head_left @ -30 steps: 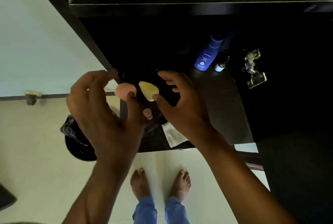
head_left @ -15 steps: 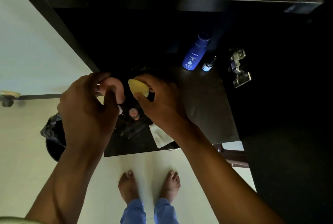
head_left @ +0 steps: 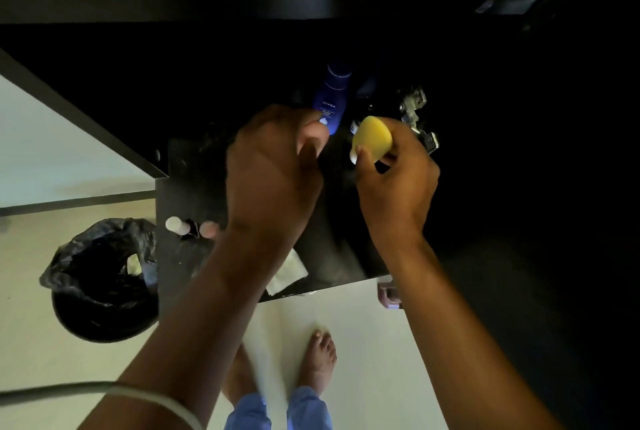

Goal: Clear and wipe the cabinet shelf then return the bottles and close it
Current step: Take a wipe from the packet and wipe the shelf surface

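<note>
Two hands: both are up inside the dark cabinet, over the shelf (head_left: 207, 187).
Right grip: the right hand (head_left: 398, 184) pinches a yellow sponge (head_left: 372, 139) between thumb and fingers.
Left grip: the left hand (head_left: 273, 166) is curled with something pale pink at its fingertips; what it holds I cannot tell (blur and shadow hide it).
Blue bottle (head_left: 329, 100): upright at the back of the shelf, just beyond the left grip's fingertips, left of the sponge.
Small bottle (head_left: 355, 125): mostly hidden, just behind the sponge.
Nearer items: two small round-capped things (head_left: 176, 224) stand on the shelf, near the left wrist; a white wipe (head_left: 287, 274) lies at the shelf's front edge, under the left forearm.
Handling: the blue bottle looks like smooth plastic, probably light, stiff and a little slippery; wrap round its body below the cap, not the cap itself.
Sponge: soft, light, should squash without harm.
Bin (head_left: 100, 277): on the floor, well left of both grips.
</note>
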